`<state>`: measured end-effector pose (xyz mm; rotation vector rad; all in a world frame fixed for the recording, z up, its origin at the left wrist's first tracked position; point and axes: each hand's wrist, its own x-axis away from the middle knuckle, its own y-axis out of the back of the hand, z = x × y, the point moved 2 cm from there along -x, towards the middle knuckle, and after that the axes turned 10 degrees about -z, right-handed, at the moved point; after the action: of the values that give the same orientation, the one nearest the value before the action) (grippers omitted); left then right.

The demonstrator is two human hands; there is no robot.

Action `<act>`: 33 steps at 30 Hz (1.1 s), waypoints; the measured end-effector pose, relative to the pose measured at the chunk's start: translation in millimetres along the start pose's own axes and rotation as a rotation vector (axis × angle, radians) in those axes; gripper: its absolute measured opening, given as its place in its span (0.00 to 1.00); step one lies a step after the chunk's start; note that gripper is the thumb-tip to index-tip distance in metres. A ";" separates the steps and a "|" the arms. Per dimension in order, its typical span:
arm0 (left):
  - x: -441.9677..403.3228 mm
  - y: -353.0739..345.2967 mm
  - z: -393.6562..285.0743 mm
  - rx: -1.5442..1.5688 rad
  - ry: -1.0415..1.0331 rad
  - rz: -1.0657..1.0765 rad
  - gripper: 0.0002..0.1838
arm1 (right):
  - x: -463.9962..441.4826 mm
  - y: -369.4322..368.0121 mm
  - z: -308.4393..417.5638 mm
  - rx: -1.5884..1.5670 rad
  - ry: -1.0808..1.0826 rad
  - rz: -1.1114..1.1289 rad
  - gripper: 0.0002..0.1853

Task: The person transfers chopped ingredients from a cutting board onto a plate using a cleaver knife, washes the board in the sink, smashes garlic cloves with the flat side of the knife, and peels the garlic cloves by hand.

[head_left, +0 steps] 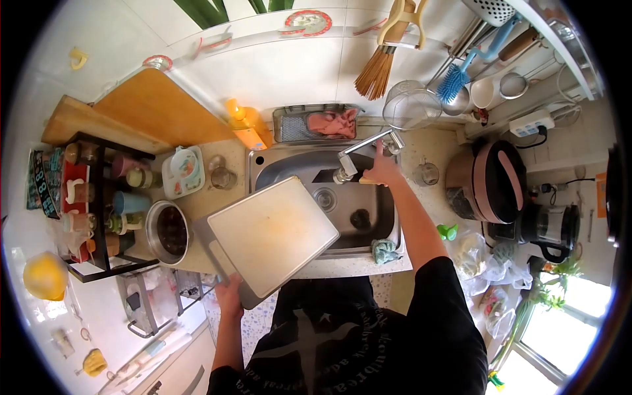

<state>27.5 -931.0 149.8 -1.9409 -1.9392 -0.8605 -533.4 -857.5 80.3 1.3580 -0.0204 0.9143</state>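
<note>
Over the left edge of the sink (345, 212), the left hand (229, 297) grasps the cutting board (273, 234) by its near end, while the right hand (387, 172) grips a pale handle (370, 181), apparently keeping one finger free for the tap (346, 164).

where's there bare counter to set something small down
Small patches: right of the stainless steel sink, beside the clear glass jar; and left, between the round metal pot and the pale rectangular board. Crowded: around the black metal rack.

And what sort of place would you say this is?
Most likely a home kitchen: there's a sink with a faucet, wooden cutting boards against the wall and hanging strainers.
</note>
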 end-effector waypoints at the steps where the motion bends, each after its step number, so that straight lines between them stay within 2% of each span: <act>1: -0.8 -0.7 -0.4 -0.002 0.004 0.000 0.14 | 0.3 2.6 1.6 -0.005 0.006 0.019 0.68; 4: -2.7 -3.3 -2.6 0.003 0.000 -0.004 0.14 | -10.1 -9.7 -2.0 0.055 0.036 0.013 0.67; 7: -6.6 -3.1 -3.2 -0.005 -0.003 -0.007 0.13 | -9.9 -19.2 -5.9 0.144 0.120 -0.112 0.66; 10: -7.6 -3.3 -7.0 -0.011 -0.024 -0.009 0.14 | 10.9 -34.8 -6.3 0.180 0.146 -0.222 0.61; 13: -13.2 -1.5 -4.9 -0.014 -0.022 -0.006 0.14 | 44.8 -45.4 -1.8 0.104 0.113 -0.233 0.56; 16: -13.9 -0.4 -6.4 0.006 -0.016 -0.005 0.15 | 65.7 -68.6 -1.0 0.027 0.129 -0.281 0.47; 20: -16.3 2.3 -5.9 0.001 -0.011 0.001 0.15 | 82.5 -77.3 10.9 0.003 0.125 -0.227 0.36; 23: -17.8 5.2 -4.9 -0.006 -0.003 -0.005 0.15 | 88.9 -77.2 18.3 -0.048 0.124 -0.188 0.35; 26: -16.0 7.3 -5.2 -0.007 -0.010 -0.023 0.14 | 93.9 -80.2 17.7 -0.200 0.095 -0.135 0.33; 29: -16.0 6.4 -2.8 0.007 -0.020 -0.034 0.13 | 88.2 -118.3 -3.0 -0.351 0.155 -0.130 0.30; 33: -18.5 5.7 -0.4 0.024 -0.030 -0.027 0.13 | 107.0 -121.3 -0.1 -0.864 -0.186 0.095 0.27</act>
<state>34.3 -946.7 140.7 -1.9289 -1.9872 -0.8159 -393.1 -790.9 35.0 0.6270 -0.5648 0.7189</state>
